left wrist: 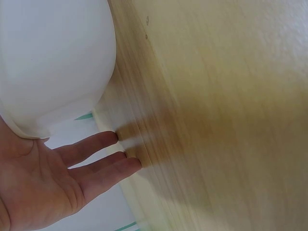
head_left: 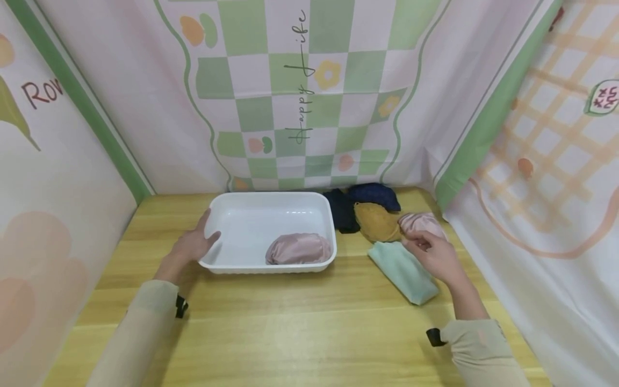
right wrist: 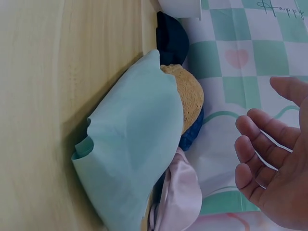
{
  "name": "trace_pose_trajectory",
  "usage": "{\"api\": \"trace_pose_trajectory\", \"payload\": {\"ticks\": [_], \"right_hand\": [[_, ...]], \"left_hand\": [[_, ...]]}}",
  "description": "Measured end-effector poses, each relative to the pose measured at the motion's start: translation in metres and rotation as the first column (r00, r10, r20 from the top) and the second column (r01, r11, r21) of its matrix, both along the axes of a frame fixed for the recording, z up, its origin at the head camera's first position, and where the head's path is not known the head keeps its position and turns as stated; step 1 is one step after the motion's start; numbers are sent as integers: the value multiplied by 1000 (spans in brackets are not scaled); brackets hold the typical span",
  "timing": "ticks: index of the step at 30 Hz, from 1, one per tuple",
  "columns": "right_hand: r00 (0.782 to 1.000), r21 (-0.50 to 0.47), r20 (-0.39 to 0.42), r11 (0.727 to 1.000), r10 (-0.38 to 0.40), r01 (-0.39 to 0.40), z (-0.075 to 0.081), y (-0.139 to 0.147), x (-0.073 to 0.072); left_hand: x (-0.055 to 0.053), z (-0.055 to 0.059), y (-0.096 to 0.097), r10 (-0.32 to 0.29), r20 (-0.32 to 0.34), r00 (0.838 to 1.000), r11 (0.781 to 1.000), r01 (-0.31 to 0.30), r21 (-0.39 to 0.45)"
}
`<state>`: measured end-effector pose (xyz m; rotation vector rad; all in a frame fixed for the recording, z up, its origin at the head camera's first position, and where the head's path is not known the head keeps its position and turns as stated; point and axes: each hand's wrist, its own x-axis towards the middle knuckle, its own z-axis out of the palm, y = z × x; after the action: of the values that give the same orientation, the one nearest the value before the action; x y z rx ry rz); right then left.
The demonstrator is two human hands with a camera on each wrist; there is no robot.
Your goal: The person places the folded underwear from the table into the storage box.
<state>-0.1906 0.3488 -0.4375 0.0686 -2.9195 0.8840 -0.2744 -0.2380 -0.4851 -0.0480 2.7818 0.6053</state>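
My left hand (head_left: 192,245) is at the left end of a white tray (head_left: 242,217), thumb over the rim and other fingers along the outside. In the left wrist view those fingers (left wrist: 108,175) stretch out, apart from the tray's wall. A folded pink satiny cloth (head_left: 299,249) lies in the tray's near right corner. My right hand (head_left: 437,257) hovers over the far end of a folded mint-green cloth (head_left: 405,274), fingers loosely bent and holding nothing. Just beyond it lies another pink satiny cloth (head_left: 425,221), partly hidden by the hand.
Right of the tray, a mustard cloth (head_left: 377,221), a black cloth (head_left: 342,212) and a navy cloth (head_left: 374,196) lie bunched together. Printed curtains (head_left: 309,107) hang behind and at both sides of the wooden table (head_left: 300,328).
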Motion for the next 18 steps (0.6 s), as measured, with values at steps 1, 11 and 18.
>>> {"api": "trace_pose_trajectory", "payload": {"ticks": [1, 11, 18], "right_hand": [[1000, 3, 6, 1000, -5, 5, -1, 1, 1], [993, -3, 111, 999, -32, 33, -10, 11, 11], [991, 14, 126, 999, -38, 37, -19, 18, 14]], "left_hand": [[0, 0, 0, -1, -2, 1000, 1000, 1, -1], [1, 1, 0, -15, -11, 1000, 1000, 15, -7], [1, 2, -1, -11, -14, 1000, 1000, 11, -6]]}}
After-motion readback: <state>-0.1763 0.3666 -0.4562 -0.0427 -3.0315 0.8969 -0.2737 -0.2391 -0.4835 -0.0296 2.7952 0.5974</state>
